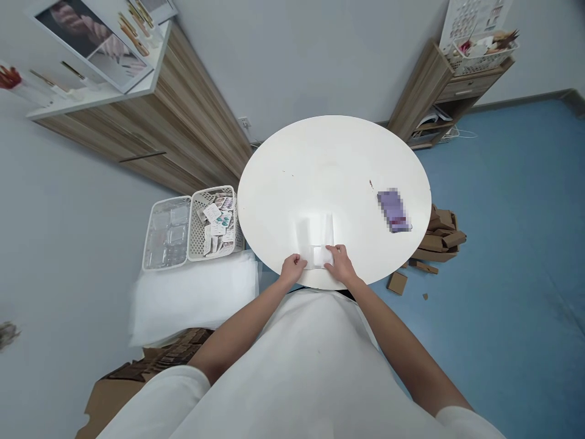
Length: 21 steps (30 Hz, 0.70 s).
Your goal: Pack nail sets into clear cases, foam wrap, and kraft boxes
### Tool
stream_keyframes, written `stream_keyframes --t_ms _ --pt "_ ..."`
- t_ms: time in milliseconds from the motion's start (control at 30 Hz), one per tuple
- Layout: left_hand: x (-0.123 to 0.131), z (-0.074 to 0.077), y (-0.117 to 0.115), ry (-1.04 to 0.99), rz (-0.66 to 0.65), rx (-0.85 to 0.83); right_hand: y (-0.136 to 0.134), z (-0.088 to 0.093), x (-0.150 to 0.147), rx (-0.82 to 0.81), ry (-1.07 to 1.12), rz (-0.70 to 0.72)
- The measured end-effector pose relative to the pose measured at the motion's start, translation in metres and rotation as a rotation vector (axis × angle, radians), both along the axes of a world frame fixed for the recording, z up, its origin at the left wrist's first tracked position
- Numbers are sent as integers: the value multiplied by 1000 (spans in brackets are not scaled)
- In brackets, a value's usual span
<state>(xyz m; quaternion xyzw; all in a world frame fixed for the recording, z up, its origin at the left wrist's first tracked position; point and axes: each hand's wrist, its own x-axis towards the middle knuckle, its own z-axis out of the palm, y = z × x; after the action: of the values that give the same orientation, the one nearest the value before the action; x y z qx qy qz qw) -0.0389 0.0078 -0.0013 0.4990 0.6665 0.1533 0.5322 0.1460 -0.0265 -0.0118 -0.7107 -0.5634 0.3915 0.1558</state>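
A translucent white wrapping sheet (303,235) lies near the front edge of the round white table. On its lower part sits a small clear plastic box (319,255). My left hand (293,269) is closed at the sheet's left edge, with its fingertips pinched together. From the other side, my right hand (340,264) grips the box's right side between thumb and fingers, the sheet's right strip rising just beyond. The faint outlines make it hard to tell where film ends and box begins.
A blurred purple item (393,210) lies at the table's right. Left of the table (329,152) stand a basket of printed cards (194,231) and a tray of clear boxes (150,253), with stacked white sheets (196,292) below. A carton of cardboard pieces (441,235) stands right.
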Motion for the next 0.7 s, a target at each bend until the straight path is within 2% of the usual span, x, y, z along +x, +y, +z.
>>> stream_keyframes --t_ms 133,333,500,600,700 --pt "16 5 2 36 -211 167 0 -1 -8 16 5 25" --pt "36 3 2 103 -383 210 2 -4 -14 47 68 38" --pt "35 -3 -1 67 -463 267 6 -5 -10 16 243 -63" --pt "31 -4 0 56 -498 273 9 -6 -10 10 212 -114" --pt "28 -4 1 121 -515 298 9 -9 -13 28 157 -92"
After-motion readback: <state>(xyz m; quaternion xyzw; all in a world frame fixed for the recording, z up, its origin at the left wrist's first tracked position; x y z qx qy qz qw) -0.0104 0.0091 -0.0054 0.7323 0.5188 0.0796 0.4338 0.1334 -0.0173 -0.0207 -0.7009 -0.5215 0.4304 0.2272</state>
